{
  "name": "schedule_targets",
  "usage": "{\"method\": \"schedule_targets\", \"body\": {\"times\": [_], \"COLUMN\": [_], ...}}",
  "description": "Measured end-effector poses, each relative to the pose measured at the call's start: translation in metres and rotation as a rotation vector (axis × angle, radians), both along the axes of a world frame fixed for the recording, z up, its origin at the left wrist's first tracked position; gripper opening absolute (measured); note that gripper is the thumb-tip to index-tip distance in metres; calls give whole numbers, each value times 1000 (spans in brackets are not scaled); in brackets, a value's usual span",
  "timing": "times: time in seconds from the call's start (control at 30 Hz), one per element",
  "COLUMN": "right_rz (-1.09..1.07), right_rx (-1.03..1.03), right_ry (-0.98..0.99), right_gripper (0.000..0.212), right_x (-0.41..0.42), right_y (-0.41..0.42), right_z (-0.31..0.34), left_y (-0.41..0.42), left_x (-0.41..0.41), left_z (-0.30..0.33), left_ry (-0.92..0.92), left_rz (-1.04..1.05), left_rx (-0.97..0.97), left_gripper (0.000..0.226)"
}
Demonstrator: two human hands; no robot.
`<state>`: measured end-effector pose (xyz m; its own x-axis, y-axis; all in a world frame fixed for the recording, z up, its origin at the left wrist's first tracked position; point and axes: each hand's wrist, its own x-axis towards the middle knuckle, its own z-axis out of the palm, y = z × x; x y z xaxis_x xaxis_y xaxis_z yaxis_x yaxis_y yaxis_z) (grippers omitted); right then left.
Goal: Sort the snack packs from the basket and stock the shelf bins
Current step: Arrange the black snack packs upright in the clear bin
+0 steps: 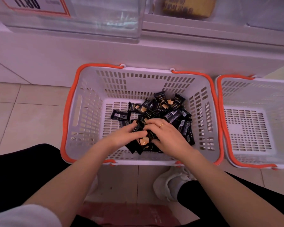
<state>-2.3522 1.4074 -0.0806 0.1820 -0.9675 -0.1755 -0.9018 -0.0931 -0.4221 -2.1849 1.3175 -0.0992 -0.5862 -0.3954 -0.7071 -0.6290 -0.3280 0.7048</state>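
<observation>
Head view: both hands are seen at frame centre inside the white basket (88, 115). Left hand (126, 136) and right hand (167, 136) have fingers curled round a bunch of black snack packs (164, 108), gathered from the pile at basket btm, centre-right. Clear shelf bin (105, 25), upper left, appears unfilled; contents can't be confirmed. Second basket (256, 122), right edge, holds nothing visible. Progress est.: early, approx. all packs left to be stocked
</observation>
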Motion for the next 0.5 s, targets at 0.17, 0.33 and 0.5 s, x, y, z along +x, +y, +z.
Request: {"method": "schedule_targets", "body": {"times": [0.17, 0.33, 0.5], "right_rz": [-313, -361, -258], "right_rx": [171, 634, 756], "right_ry": [-77, 9, 158], "right_gripper": [69, 44, 52], "right_x": [-25, -60, -59], "right_y": [-4, 3, 6], "right_z": [-23, -56, -80], "left_y": [0, 1, 2], "left_x": [0, 1, 2], "left_z": [-17, -31, -44], "left_ry": [-77, -242, -302], "left_rz": [-38, 41, 89], "left_rx": [-151, -206, -154], "left_gripper": [45, 76, 68]}}
